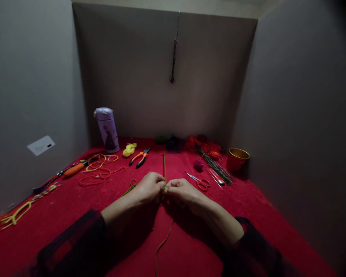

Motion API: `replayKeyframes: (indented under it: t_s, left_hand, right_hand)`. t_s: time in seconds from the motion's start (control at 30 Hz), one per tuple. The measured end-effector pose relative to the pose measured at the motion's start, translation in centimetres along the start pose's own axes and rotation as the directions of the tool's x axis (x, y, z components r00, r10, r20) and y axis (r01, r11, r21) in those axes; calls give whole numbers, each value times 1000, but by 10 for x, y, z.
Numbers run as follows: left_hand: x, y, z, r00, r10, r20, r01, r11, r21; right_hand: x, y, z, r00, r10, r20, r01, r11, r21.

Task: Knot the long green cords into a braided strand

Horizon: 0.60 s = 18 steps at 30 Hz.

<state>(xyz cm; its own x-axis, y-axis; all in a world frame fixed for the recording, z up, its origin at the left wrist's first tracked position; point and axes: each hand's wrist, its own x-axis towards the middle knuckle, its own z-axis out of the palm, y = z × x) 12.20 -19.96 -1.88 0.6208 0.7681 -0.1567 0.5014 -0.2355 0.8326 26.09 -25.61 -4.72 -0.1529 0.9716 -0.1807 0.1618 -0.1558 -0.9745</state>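
A taut green cord (164,165) runs from a small anchor point on the red cloth straight toward me, ending between my two hands. With fingers pinched, my left hand (151,187) grips the cord from the left side. Close against it, my right hand (183,191) pinches a bit of the same green cord, its thumb and forefinger closed. Whatever knot lies between the fingertips is too small to make out. A looped length of green cord (129,187) shows beyond my left wrist, and a brownish strand (163,243) trails below the hands.
Right of my hands lie red-handled scissors (200,182), a purple yarn ball (198,166), a bundle of thin stems (216,166) and a red cup (237,159). On the left are pliers (140,157), yellow yarn (129,149), orange cord (99,175) and a purple bottle (108,130). Grey walls enclose the table.
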Motion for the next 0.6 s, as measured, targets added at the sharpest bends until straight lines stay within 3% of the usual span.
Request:
replayKeyframes:
  t_s: [0.17,0.27,0.37,0.43,0.53,0.6]
  left_hand:
    - [2,-12,-4,998,-38,-45,40,998,44]
    - [4,-13,-3,992,-70,-101,77,995,61]
    - [4,-13,1,989,-57,-137,55,998,-20]
    - [1,-14,2,994,-74,-86,57,981,-186]
    - [-5,-13,2,994,-93,54,107,884,-455]
    - [-8,-12,1,987,-94,134,153,820,-551]
  right_hand:
    - [0,-4,3,998,45,-48,-47,997,-57]
    - [2,-8,1,992,70,-102,-91,974,-209]
    - [-9,-16,6,974,-111,-197,4,880,-474]
    - [-28,-19,19,946,-248,-206,67,777,-625]
    - [-71,-13,51,974,-210,-87,62,615,-786]
    - [-100,-5,69,975,-201,91,187,538,-822]
